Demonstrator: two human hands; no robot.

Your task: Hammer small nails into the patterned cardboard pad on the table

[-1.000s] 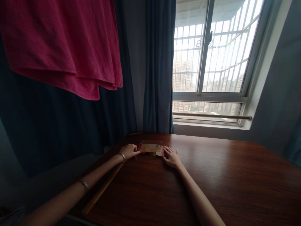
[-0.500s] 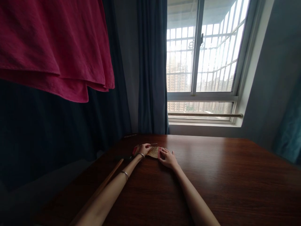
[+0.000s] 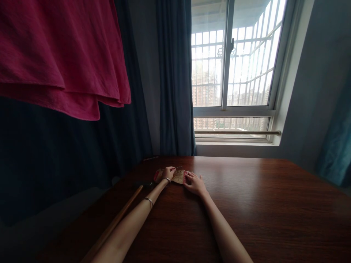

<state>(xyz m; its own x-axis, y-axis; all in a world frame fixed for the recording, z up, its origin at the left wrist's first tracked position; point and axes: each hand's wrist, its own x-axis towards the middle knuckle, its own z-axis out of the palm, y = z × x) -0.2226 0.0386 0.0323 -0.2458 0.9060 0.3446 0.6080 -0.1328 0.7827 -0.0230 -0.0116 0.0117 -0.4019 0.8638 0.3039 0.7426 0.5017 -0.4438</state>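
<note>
Left hand (image 3: pixel 168 173): one, forearm slanting in from near left, fingers curled over the patterned strip (image 3: pixel 179 177); tightness of grip and any hold not discernible. Right hand (image 3: pixel 195 183): one, palm down at the strip's right end, grip unclosed, fingers loosely spread. Patterned strip: one, far centre of the counter (image 3: pixel 260 212). Bracelets (image 3: pixel 149 201): two, left arm. Wooden handle (image 3: pixel 128 204): one, beside left forearm. Pink cloth (image 3: pixel 68 54): one, hanging left. Window (image 3: pixel 248 69): one, far right.
</note>
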